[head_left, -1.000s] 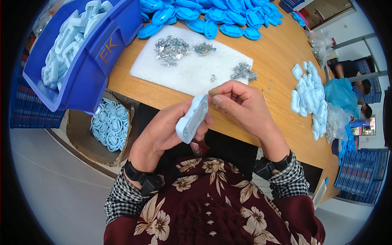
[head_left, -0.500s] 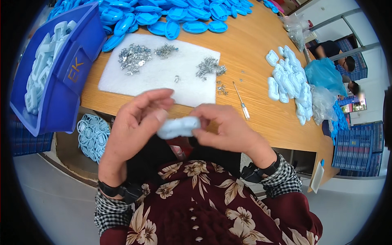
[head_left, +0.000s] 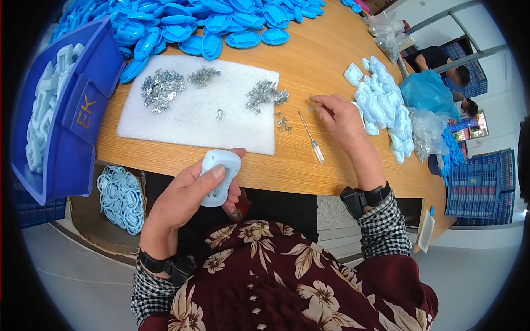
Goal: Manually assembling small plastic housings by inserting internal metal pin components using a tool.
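Note:
A light-blue plastic shell (head_left: 221, 193) with a hollow inside and a small hole near its upper end is gripped in my left hand (head_left: 179, 193). The thumb presses on the shell's face, fingers behind it, above my lap at the table's front edge. My right hand (head_left: 346, 121) is over the table with fingers stretched leftward, thumb apart from them. Its fingertips are next to a tiny metal piece (head_left: 310, 108). A screwdriver (head_left: 312, 140) with a clear handle lies just left of that hand. To its right is a pile of light-blue shells (head_left: 381, 102).
A white foam mat (head_left: 193, 124) bears several heaps of small metal parts (head_left: 161, 91). Bright-blue oval shells (head_left: 243, 38) pile up behind it. At left stands a blue bin (head_left: 72, 132) of pale parts; below, a carton (head_left: 91, 220) holds light-blue rings. Plastic bags (head_left: 428, 94) sit far right.
My right hand has let go of the light-blue shell and moved right and away over the table. My left hand keeps the shell, now turned upright with its hollow side showing.

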Tool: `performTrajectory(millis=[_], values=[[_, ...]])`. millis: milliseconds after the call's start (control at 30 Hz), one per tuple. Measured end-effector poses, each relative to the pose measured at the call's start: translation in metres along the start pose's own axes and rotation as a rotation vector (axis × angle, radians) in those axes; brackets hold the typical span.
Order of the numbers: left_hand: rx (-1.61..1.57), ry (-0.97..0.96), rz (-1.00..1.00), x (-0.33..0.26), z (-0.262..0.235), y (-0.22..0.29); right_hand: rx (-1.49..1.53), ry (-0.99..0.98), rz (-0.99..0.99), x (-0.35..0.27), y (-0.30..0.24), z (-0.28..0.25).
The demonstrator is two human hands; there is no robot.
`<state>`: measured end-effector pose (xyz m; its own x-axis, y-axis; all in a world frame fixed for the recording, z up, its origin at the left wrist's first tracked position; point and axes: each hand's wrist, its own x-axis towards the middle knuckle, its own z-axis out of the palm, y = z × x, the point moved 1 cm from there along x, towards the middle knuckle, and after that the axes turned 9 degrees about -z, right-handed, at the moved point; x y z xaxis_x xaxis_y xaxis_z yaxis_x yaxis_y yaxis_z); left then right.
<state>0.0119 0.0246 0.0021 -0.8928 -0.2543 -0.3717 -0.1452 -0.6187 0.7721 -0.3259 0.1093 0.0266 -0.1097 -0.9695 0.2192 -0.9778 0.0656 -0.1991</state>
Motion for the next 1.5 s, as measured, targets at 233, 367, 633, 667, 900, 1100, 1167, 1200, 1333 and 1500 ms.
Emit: performTrajectory(millis=[233, 367, 633, 667, 900, 1100, 1167, 1200, 1333, 1500], values=[[-0.017, 0.137, 0.061, 0.002, 0.001, 0.0, -0.007, 0.101, 0.013, 0.014, 0.011, 0.024], [-0.036, 0.118, 0.058, 0.005, -0.002, -0.004, 0.003, 0.038, 0.012, 0.003, 0.02, 0.027], [-0.065, 0.052, 0.095, 0.002, -0.008, -0.009, 0.089, -0.008, 0.11, -0.025, -0.018, 0.001], [-0.121, 0.036, 0.1, 0.003, -0.009, -0.01, 0.111, 0.012, 0.087, -0.022, -0.029, -0.001], [-0.329, 0.079, 0.064, 0.004, -0.01, -0.004, 0.176, 0.043, -0.24, 0.017, -0.076, 0.018], [-0.363, 0.069, 0.052, 0.001, -0.015, -0.004, 0.199, 0.053, -0.249, 0.024, -0.088, 0.025], [-0.375, 0.065, 0.05, 0.001, -0.016, -0.004, 0.203, 0.044, -0.226, 0.023, -0.088, 0.026], [-0.386, 0.054, 0.052, 0.001, -0.016, -0.004, 0.213, 0.037, -0.207, 0.022, -0.087, 0.026], [-0.421, 0.028, 0.067, 0.004, -0.018, -0.007, 0.187, 0.031, -0.176, 0.02, -0.084, 0.026], [-0.391, -0.008, 0.081, 0.005, -0.021, -0.007, 0.178, 0.0, -0.142, 0.021, -0.089, 0.025]])
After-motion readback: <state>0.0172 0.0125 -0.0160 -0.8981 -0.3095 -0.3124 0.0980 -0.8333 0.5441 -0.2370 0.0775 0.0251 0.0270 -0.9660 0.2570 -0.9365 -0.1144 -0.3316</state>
